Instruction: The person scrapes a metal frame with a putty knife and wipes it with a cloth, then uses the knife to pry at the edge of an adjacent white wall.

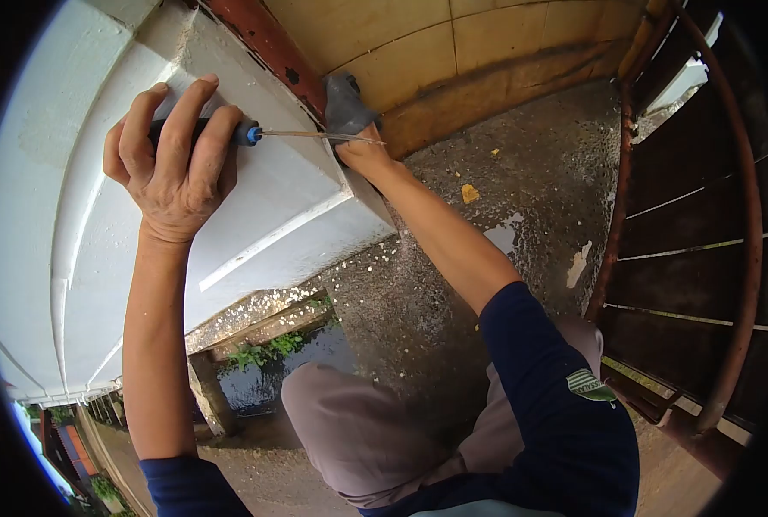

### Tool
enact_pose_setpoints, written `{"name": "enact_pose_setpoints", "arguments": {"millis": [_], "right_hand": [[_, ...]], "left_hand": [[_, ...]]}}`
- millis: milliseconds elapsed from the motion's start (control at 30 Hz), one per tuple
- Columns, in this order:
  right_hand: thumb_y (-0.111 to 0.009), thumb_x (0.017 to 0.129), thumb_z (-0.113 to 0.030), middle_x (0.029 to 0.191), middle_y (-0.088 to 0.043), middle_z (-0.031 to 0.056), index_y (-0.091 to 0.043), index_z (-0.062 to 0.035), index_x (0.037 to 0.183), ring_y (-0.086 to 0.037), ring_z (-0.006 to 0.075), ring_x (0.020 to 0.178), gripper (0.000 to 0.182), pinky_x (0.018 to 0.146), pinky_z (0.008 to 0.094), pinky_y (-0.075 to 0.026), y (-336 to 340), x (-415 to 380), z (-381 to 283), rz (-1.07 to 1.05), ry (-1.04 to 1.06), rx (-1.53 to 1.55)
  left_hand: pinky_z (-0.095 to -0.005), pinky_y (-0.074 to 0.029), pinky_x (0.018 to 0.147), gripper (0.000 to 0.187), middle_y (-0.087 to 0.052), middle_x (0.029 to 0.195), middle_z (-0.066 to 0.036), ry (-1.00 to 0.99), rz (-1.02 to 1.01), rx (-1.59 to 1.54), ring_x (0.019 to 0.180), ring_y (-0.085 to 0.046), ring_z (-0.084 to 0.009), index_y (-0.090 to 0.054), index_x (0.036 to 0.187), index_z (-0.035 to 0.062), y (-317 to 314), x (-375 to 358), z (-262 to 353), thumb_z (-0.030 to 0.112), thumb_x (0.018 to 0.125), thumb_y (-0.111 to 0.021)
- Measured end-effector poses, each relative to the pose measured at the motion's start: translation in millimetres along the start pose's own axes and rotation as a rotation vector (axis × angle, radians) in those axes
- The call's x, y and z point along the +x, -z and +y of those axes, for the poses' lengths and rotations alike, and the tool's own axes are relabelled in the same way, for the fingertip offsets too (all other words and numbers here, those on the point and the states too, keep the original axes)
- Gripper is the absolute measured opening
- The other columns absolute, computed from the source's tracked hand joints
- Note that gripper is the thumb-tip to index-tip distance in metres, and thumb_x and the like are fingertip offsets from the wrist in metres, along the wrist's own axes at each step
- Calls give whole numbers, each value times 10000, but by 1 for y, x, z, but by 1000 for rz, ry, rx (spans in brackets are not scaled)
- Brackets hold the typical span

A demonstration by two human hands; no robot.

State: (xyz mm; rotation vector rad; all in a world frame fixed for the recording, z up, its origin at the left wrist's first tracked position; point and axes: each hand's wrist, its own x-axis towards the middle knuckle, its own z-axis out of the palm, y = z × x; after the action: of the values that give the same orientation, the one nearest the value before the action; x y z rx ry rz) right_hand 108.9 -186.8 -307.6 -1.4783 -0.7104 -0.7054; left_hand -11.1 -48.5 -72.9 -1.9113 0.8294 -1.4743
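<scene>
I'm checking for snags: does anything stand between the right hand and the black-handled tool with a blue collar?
Nothing visible does: its thin metal shaft overlaps the right hand in view; whether they touch is unclear.

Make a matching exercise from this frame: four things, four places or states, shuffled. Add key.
Things
1. screwdriver
2. cloth-like piece
3. leaf
4. plants

Places or states
A. green, beside the dark water
B. yellow, lying on the wet ground
C. blue-collared, gripped in the left hand
D. grey, next to the right hand

Pairs: 1-C, 2-D, 3-B, 4-A
</scene>
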Motion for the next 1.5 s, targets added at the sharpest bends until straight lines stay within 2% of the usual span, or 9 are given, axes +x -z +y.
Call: {"name": "enact_pose_setpoints", "arguments": {"millis": [200, 267, 367, 400, 533, 833, 933, 1333, 1500], "right_hand": [[-541, 761, 4, 808, -623, 227, -605, 28, 810, -613, 428, 756, 84, 718, 421, -508, -22, -19, 26, 285, -122, 30], [-556, 767, -15, 873, -670, 209, -645, 34, 890, -669, 353, 811, 160, 766, 390, -515, -25, -62, 55, 256, -439, 64], [-561, 741, 16, 974, -689, 226, -699, 4, 840, -667, 366, 971, 170, 901, 398, -515, -27, -58, 50, 356, -445, 287], [-574, 725, -48, 914, -699, 203, -712, -10, 820, -689, 331, 907, 171, 890, 390, -512, -33, -45, 51, 499, -230, 221], [-627, 709, -114, 917, -726, 123, -732, -4, 851, -677, 236, 897, 208, 881, 338, -498, -31, -20, 36, 329, -353, 334], [-624, 713, -46, 842, -712, 64, -717, 11, 808, -658, 170, 809, 145, 815, 315, -515, -34, -16, 54, 433, -282, 754], [-648, 751, -17, 890, -711, 60, -716, 14, 840, -648, 145, 848, 115, 794, 283, -511, -28, -19, 51, 356, -471, 793], [-668, 747, 150, 909, -677, 73, -670, 21, 893, -637, 157, 794, 195, 743, 292, -541, -23, -14, 51, 325, -592, 929], [-652, 754, 146, 921, -669, 64, -670, 17, 898, -627, 145, 844, 194, 775, 285, -531, -34, -14, 62, 365, -421, 1107]], "left_hand": [[-323, -283, 963, 137, -665, 1154, 102, -23, 20, -1, 1136, -527, -196, -683, 913, 308, -3, -1, -3, 336, 791, -739], [-321, -285, 960, 136, -663, 1162, 96, -37, 14, -3, 1145, -519, -200, -682, 920, 304, -2, -1, -4, 339, 801, -738], [-318, -286, 963, 132, -657, 1177, 83, -48, 2, -1, 1176, -496, -209, -676, 940, 305, -2, -3, -5, 340, 826, -733], [-318, -288, 964, 133, -657, 1176, 78, -49, 5, -17, 1181, -490, -215, -674, 945, 304, -3, -3, -5, 339, 831, -733], [-317, -296, 968, 145, -658, 1164, 57, -47, -4, -54, 1186, -476, -230, -670, 965, 297, -1, -3, -4, 337, 843, -738], [-305, -366, 953, 171, -636, 1169, 22, -84, -39, -18, 1189, -445, -254, -636, 996, 241, 2, -1, -4, 336, 878, -714], [-299, -382, 950, 179, -627, 1176, 16, -101, -53, 10, 1188, -441, -261, -625, 1012, 238, 4, 1, -4, 335, 885, -707], [-293, -375, 981, 220, -612, 1193, 12, -96, -76, 30, 1223, -411, -256, -595, 1068, 247, 4, -2, -5, 376, 908, -673], [-291, -369, 984, 215, -607, 1201, 21, -114, -79, 54, 1226, -412, -254, -585, 1072, 256, 4, -1, -5, 381, 915, -661]]}}
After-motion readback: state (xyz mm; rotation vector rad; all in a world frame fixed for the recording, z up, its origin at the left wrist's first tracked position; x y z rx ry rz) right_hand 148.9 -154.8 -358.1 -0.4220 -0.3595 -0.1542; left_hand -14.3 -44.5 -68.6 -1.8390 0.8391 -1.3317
